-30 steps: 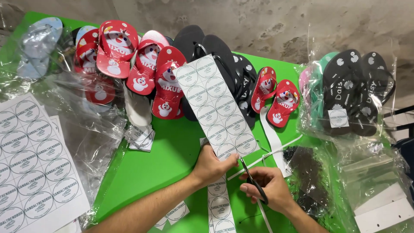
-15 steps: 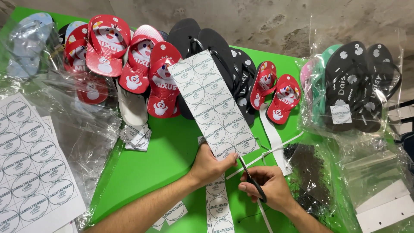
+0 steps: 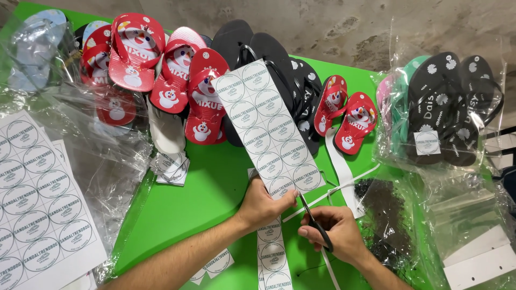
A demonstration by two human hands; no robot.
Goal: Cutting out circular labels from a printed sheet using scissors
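Left hand (image 3: pixel 263 204) pinches the lower end of a sticker sheet (image 3: pixel 269 129), a two-column strip of round labels that rises tilted above the green table (image 3: pixel 209 188). Right hand (image 3: pixel 336 233) grips black scissors (image 3: pixel 314 225) just right of that sheet, blades at its bottom edge. Red sandals (image 3: pixel 166 70) lie behind the sheet; a larger label sheet (image 3: pixel 37 198) sits far left of it.

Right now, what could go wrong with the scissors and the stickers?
The scissors in the right hand cut close to the left hand, so its fingers might get nipped. The sticker sheet stands up loosely, so the cut may wander through a round sticker. Thin paper strips nearby could snag the blades.
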